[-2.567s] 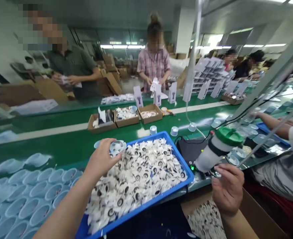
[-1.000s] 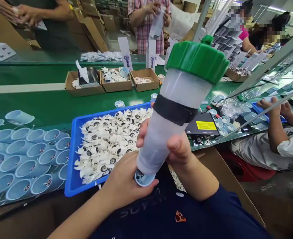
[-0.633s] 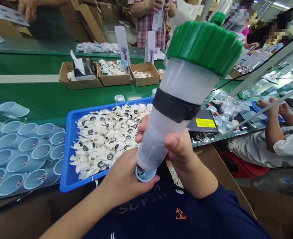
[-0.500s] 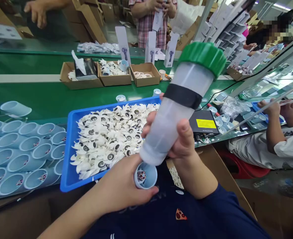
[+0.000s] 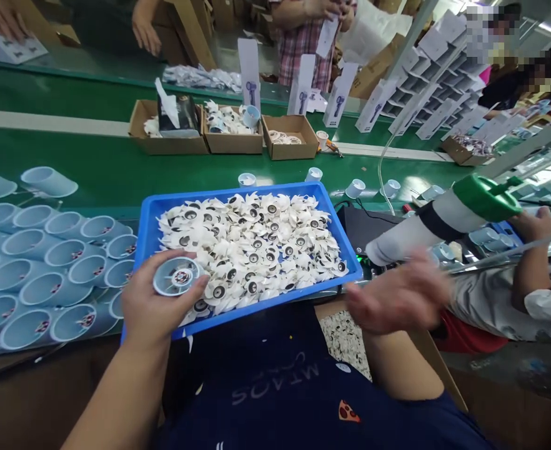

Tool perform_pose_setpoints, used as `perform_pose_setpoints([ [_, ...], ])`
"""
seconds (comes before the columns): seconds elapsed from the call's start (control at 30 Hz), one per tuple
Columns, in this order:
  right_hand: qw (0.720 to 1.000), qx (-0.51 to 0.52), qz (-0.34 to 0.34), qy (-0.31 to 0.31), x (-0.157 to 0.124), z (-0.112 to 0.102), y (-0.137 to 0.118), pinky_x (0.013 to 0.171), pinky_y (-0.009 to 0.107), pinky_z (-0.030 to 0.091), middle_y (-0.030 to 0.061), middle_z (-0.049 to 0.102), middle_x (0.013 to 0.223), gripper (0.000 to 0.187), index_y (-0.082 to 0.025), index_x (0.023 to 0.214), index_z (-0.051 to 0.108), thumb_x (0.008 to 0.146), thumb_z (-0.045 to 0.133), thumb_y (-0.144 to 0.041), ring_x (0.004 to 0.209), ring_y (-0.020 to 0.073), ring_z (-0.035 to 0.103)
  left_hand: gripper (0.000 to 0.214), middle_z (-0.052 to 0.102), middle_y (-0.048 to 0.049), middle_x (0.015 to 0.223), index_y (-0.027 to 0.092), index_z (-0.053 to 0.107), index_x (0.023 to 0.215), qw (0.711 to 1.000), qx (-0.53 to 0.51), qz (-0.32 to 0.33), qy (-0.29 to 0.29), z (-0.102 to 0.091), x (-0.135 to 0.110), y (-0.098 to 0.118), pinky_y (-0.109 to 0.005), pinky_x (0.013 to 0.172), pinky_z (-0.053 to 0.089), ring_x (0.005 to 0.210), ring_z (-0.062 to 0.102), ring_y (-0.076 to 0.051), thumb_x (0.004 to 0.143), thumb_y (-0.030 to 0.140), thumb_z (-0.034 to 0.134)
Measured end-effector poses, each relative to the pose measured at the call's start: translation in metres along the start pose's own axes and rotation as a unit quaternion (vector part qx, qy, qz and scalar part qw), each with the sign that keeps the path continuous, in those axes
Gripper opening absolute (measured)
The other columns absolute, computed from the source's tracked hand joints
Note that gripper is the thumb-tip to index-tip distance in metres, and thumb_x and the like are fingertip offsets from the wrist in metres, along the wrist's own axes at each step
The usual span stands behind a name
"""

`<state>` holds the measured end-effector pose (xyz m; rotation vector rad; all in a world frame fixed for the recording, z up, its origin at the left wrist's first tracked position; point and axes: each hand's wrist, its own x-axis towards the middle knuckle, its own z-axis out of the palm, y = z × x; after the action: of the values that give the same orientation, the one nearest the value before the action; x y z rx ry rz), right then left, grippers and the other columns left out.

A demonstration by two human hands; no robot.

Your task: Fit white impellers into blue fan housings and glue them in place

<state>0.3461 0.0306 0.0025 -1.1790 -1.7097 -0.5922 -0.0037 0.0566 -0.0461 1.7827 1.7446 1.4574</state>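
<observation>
While our L hand (image 5: 147, 303) grips a lt-blue cup (image 5: 177, 277), fingers curled round its sides, over the L end of the blue tray (image 5: 275, 302), our R hand (image 5: 402, 299), blurred, has fingers loosely spread, nothing visible in them, near the tilted green-capped bottle (image 5: 437, 220); contact unclear.

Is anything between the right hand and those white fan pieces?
Only the rim of the blue tray, at its right end; otherwise nothing visible separates the blurred right hand from the white fan pieces. The left hand, holding a light-blue cup, is at the opposite end.
</observation>
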Motion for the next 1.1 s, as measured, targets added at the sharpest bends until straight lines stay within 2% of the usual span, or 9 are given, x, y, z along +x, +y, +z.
perform_pose_setpoints([
  [0.07,0.951,0.051,-0.069,-0.298,0.007,0.020,-0.017,0.108,0.054,0.045,0.0072,0.065,0.130,0.038,-0.037,0.136,0.055,0.098,0.053,-0.031,0.129,0.0315,0.056,0.046,0.079,-0.0048,0.100,0.019,0.071,0.110,1.000,0.018,-0.006,-0.008,0.000,0.000,0.000,-0.039,0.094,0.056,0.100,0.073,-0.025,0.074,0.047,0.080],
  [0.13,0.844,0.035,-0.066,-0.531,0.017,0.048,-0.028,0.102,0.044,0.048,0.0082,0.069,0.127,0.036,-0.027,0.127,0.066,0.100,0.045,-0.015,0.120,0.0263,0.062,0.047,0.079,-0.0042,0.101,0.020,0.072,0.110,1.000,0.022,-0.018,-0.010,-0.001,0.000,-0.001,-0.038,0.092,0.056,0.100,0.073,-0.025,0.074,0.048,0.080],
  [0.27,0.731,-0.024,-0.069,-0.679,0.032,0.093,-0.032,0.088,0.039,0.052,0.0127,0.071,0.119,0.035,-0.018,0.114,0.075,0.096,0.047,-0.007,0.108,0.0274,0.067,0.047,0.079,-0.0037,0.103,0.020,0.072,0.110,0.999,0.019,-0.039,-0.027,-0.004,-0.001,-0.005,-0.036,0.091,0.056,0.101,0.073,-0.025,0.074,0.048,0.080],
  [0.5,0.690,-0.047,-0.059,-0.720,0.037,0.105,-0.039,0.087,0.044,0.053,0.0209,0.065,0.121,0.034,-0.013,0.113,0.075,0.088,0.055,-0.003,0.109,0.0347,0.067,0.042,0.077,-0.0044,0.109,0.024,0.071,0.109,0.997,0.021,-0.056,-0.054,-0.005,-0.001,-0.004,-0.040,0.094,0.056,0.107,0.072,-0.028,0.075,0.047,0.079],
  [0.63,0.715,-0.013,-0.045,-0.698,0.040,0.090,-0.033,0.096,0.043,0.051,0.0187,0.062,0.127,0.036,-0.012,0.121,0.067,0.095,0.045,-0.003,0.115,0.0289,0.064,0.042,0.077,-0.0040,0.108,0.025,0.071,0.110,0.996,0.017,-0.052,-0.068,-0.007,0.000,-0.006,-0.038,0.091,0.056,0.106,0.072,-0.028,0.075,0.049,0.078],
  [0.73,0.742,0.200,0.106,-0.631,0.034,0.076,-0.031,0.097,0.037,0.053,0.0136,0.060,0.129,0.031,-0.017,0.133,0.053,0.103,0.045,-0.021,0.113,0.0208,0.063,0.043,0.077,-0.0048,0.108,0.025,0.071,0.110,0.997,0.008,-0.047,-0.063,-0.008,0.000,-0.008,-0.038,0.092,0.056,0.106,0.072,-0.028,0.076,0.050,0.078],
  [0.83,0.598,0.541,0.344,-0.481,0.019,0.064,-0.040,0.089,0.034,0.057,0.0046,0.064,0.113,0.036,-0.024,0.125,0.051,0.097,0.063,-0.044,0.094,0.0154,0.068,0.044,0.076,-0.0055,0.110,0.023,0.070,0.108,0.997,0.004,-0.056,-0.043,-0.006,0.000,-0.008,-0.040,0.093,0.056,0.105,0.072,-0.028,0.074,0.050,0.080],
  [0.93,0.436,0.668,0.457,-0.393,0.008,0.056,-0.057,0.087,0.032,0.057,-0.0019,0.066,0.100,0.049,-0.027,0.118,0.054,0.083,0.080,-0.050,0.083,0.0125,0.071,0.050,0.076,-0.0062,0.111,0.021,0.068,0.110,0.998,-0.009,-0.064,-0.015,-0.002,-0.001,-0.006,-0.044,0.096,0.057,0.104,0.072,-0.028,0.071,0.049,0.082],
  [1.1,0.336,0.698,0.510,-0.373,0.005,0.050,-0.073,0.088,0.031,0.057,-0.0012,0.072,0.096,0.055,-0.024,0.119,0.058,0.076,0.089,-0.043,0.090,0.0150,0.074,0.061,0.069,-0.0134,0.119,0.018,0.056,0.126,0.993,-0.096,0.018,-0.063,-0.001,-0.008,0.007,-0.048,0.101,0.055,0.111,0.069,-0.030,0.073,0.041,0.078],
])
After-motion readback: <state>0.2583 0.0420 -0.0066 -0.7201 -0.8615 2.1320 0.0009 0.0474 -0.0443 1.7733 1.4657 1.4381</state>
